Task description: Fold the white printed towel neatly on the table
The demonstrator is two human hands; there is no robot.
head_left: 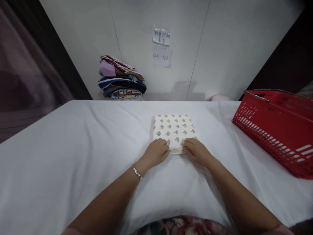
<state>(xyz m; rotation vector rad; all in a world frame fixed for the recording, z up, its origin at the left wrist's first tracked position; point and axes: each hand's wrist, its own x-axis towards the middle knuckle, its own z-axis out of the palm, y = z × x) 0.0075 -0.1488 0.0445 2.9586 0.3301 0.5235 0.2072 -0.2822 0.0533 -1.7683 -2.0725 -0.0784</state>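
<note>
A folded cream cloth [174, 129] with grey, green and yellow tree-like prints lies flat in a rectangle on the white-covered table [97, 147]. At its near left corner, my left hand [157, 150] has its fingers curled over the edge, gripping it. A silver bracelet [136, 172] circles my left wrist. My right hand [197, 150] pinches the near right corner in the same way. Several stacked layers show along the near edge between my hands. Both thumbs are mostly hidden beneath or behind the fingers.
On the right of the table stands a red plastic basket [274, 127] with slotted sides and a metal handle. Beyond the far edge, a stack of folded fabrics [122, 78] rests against the white wall. Two paper notes [161, 58] are taped on that wall.
</note>
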